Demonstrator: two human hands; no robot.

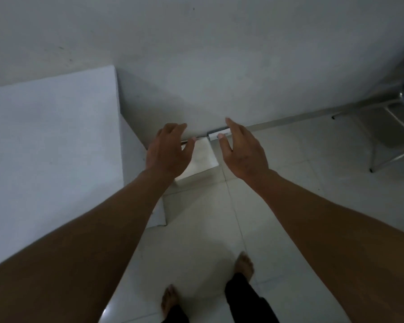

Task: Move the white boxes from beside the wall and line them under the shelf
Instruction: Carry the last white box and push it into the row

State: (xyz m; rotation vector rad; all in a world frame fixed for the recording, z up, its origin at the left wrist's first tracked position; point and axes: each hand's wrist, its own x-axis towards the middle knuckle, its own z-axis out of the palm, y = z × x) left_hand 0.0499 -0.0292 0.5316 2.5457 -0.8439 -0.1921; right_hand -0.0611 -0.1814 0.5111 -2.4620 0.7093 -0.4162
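A white box (202, 159) lies on the floor against the wall, beside the white shelf top (49, 148) on the left. My left hand (170, 150) hovers over the box's left part with fingers spread, holding nothing. My right hand (240, 150) is open over the box's right edge, fingers pointing at the wall. A smaller white box (216, 135) with a grey top sits at the wall just behind, partly hidden by my right fingers. Another white box (158, 214) shows under the shelf's edge, mostly hidden by my left forearm.
A metal chair frame (387, 136) with a blue seat stands at the far right by the wall. The pale tiled floor (289, 194) stretches between the boxes and the chair. My bare feet (244, 264) are at the bottom of the view.
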